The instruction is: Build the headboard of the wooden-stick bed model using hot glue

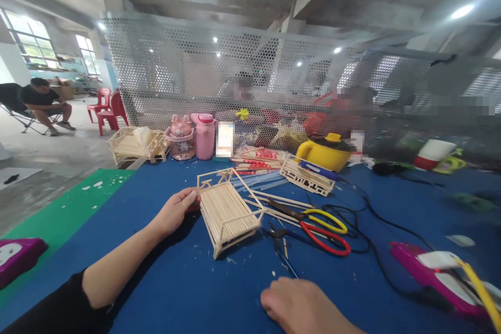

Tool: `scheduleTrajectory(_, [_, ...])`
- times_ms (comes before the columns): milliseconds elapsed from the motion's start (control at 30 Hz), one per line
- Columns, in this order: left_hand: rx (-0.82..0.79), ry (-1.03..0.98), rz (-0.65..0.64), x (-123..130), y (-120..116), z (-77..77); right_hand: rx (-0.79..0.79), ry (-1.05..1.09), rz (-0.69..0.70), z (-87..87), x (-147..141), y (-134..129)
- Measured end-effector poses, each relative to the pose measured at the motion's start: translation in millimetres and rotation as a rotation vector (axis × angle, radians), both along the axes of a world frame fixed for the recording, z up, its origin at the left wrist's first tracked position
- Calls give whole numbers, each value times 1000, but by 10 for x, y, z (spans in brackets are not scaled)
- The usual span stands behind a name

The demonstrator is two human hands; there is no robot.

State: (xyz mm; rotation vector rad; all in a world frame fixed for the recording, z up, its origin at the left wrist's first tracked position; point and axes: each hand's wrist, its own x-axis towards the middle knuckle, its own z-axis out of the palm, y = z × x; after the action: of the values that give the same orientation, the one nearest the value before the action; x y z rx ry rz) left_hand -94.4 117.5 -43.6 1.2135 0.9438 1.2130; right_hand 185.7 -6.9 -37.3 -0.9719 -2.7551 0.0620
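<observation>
At five o'clock, over the blue surface (176,292), right hand (309,305) with fingers curled in; cannot tell if holding anything. At eight, left hand (176,214) with fingers pinching the stick frame (229,206), near centre at seven. Judged mostly built, with slats, ends and two o'clock rail in place; apparently lacking any along eight o'clock. Cannot read any brand or label.

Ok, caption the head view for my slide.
Left hand holds a wooden-stick model near scissors; right hand near the pliers.
</observation>
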Motion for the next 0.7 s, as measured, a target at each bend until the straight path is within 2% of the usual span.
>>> scheduleTrajectory(100, [-19, -14, -2, -12, -53, 24, -180, 54, -156, 98, 98, 98])
scheduleTrajectory(233, [-40, -22, 0, -29, -97, 35, -290, 138, -244, 132, 164, 219])
scheduleTrajectory(333, [-45, -33, -14, 21, -151, 44, -562, 422, -355, 134, 244, 319])
scheduleTrajectory(400, [-52, -43, -31, 95, -219, 57, -744, 690, -445, 218, 325, 399])
scheduleTrajectory(433, [-58, -46, -48, 140, -259, 65, -768, 795, -480, 303, 361, 438])
scheduleTrajectory(500, [-63, -51, -108, 233, -340, 79, -651, 845, -506, 553, 388, 502])
scheduleTrajectory(567, [-53, -53, -188, 309, -407, 88, -445, 642, -459, 852, 310, 540])
scheduleTrajectory(633, [-28, -37, -254, 352, -452, 90, -296, 243, -299, 1093, 115, 562])
scheduleTrajectory(700, [-2, 6, -287, 359, -475, 87, -197, -161, -161, 1192, -151, 585])
